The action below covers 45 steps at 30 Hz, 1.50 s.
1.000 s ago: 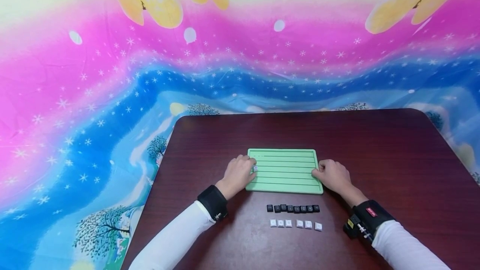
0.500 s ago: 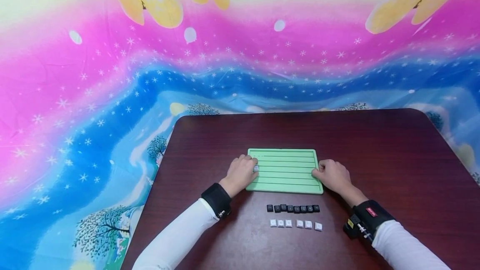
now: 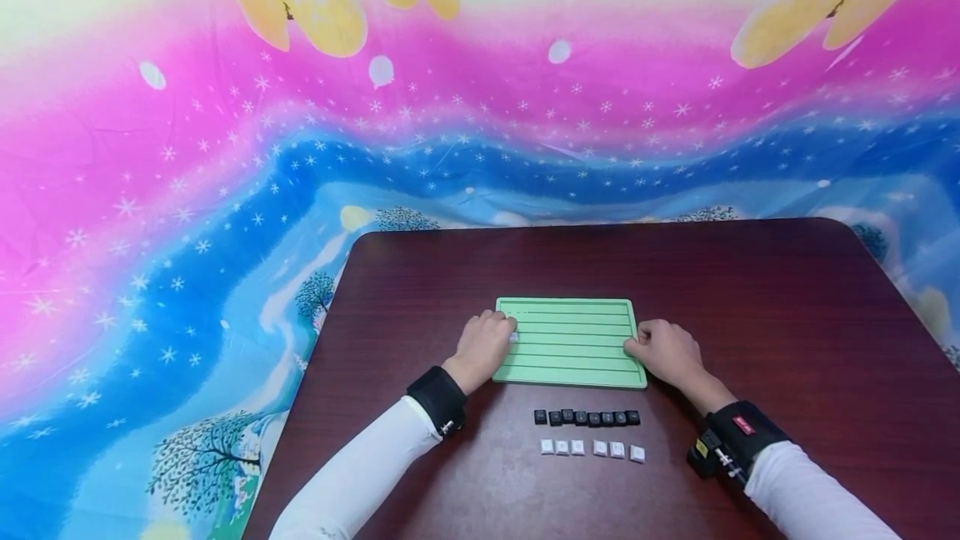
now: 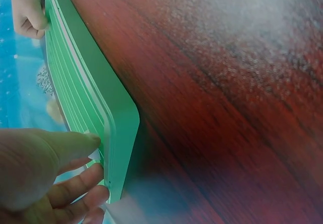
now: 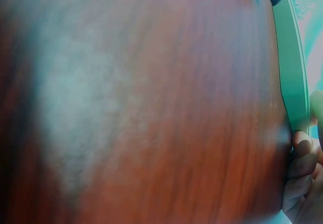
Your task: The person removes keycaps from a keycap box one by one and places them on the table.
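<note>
A light green grooved tray (image 3: 577,351) lies on the table. At its left end my left hand (image 3: 480,348) pinches a small white keycap (image 3: 513,337) between thumb and fingers, over one of the middle grooves. In the left wrist view the thumb covers most of that keycap, and the other fingers curl by the tray's end wall. My right hand (image 3: 670,352) grips the tray's right edge, thumb over the rim; the right wrist view has its fingers (image 5: 303,166) curled against the outer side.
In front of the tray runs a row of several black keycaps (image 3: 581,418). Nearer to me is a row of several white keycaps (image 3: 577,447), with a gap partway along. All lie on a dark reddish-brown table (image 3: 420,273). A colourful printed cloth (image 3: 480,107) hangs behind it.
My left hand has shifted slightly right with the white keycap, further over the tray's left end. The right hand, tray and keycap rows stay where they were.
</note>
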Available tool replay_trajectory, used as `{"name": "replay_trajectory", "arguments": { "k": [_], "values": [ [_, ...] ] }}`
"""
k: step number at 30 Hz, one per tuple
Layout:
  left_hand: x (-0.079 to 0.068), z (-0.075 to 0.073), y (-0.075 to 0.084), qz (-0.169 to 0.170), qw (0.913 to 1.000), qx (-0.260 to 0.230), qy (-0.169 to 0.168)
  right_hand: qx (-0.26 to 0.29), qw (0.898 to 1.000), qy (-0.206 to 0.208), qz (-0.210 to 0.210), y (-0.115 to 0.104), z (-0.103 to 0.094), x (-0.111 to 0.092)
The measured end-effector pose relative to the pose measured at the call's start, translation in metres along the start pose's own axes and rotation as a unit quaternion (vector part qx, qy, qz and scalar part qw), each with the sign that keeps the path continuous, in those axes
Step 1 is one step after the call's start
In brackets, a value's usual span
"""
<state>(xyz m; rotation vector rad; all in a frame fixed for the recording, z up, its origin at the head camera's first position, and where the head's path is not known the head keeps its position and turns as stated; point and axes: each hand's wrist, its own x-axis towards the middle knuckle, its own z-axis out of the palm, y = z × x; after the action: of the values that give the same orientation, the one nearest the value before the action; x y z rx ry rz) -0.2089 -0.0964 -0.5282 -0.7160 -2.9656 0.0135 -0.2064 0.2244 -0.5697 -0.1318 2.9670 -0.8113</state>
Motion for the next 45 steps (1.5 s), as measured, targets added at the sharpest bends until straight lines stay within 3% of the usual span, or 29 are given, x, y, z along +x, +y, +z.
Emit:
{"name": "replay_trajectory", "arguments": {
  "k": [17,45],
  "values": [
    [0.001,-0.002,0.000,0.008,0.9997,0.017,0.013,-0.001,1.000,-0.002,-0.003,0.001,0.000,0.001],
    [-0.010,-0.006,0.001,0.009,0.9991,-0.011,0.041,0.001,1.000,-0.004,0.000,-0.001,-0.001,-0.001]
  ]
}}
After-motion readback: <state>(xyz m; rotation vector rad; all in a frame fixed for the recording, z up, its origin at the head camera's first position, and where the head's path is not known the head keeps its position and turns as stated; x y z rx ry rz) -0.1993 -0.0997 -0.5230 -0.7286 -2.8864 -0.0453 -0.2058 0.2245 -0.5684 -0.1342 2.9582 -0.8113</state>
